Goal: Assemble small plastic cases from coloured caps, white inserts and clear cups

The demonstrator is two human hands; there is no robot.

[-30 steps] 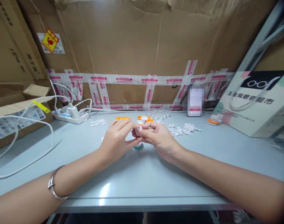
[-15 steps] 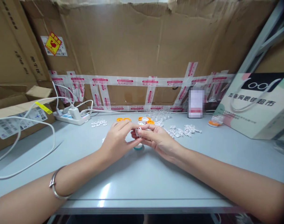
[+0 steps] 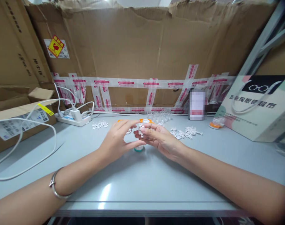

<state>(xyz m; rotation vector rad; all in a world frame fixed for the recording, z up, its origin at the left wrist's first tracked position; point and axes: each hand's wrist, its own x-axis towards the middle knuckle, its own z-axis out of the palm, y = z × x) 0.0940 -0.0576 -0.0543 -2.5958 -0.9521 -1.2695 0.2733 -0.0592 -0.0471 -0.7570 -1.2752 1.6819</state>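
Note:
In the head view my right hand (image 3: 159, 139) pinches a small white plastic part with holes (image 3: 141, 130) between thumb and fingers, above the table. Just left of it is my left hand (image 3: 117, 137), its thumb and fingers spread apart around the part and nothing visibly gripped. Below the hands, on the table, stands a small round piece with a teal rim (image 3: 139, 149), its upper side partly hidden by my fingers. Behind my hands are orange and white round pieces (image 3: 145, 121), partly covered.
Loose white plastic parts (image 3: 190, 132) lie to the right, small white discs (image 3: 100, 125) to the left. Clear plastic pieces (image 3: 161, 117) sit at the back. Around the table are a phone (image 3: 197, 105), a paper bag (image 3: 254, 109), a power strip (image 3: 73, 120) and white cables (image 3: 54, 140).
My left fingers have opened and drawn slightly away from the white part, which now shows more fully in my right hand. The camera view has tilted up slightly.

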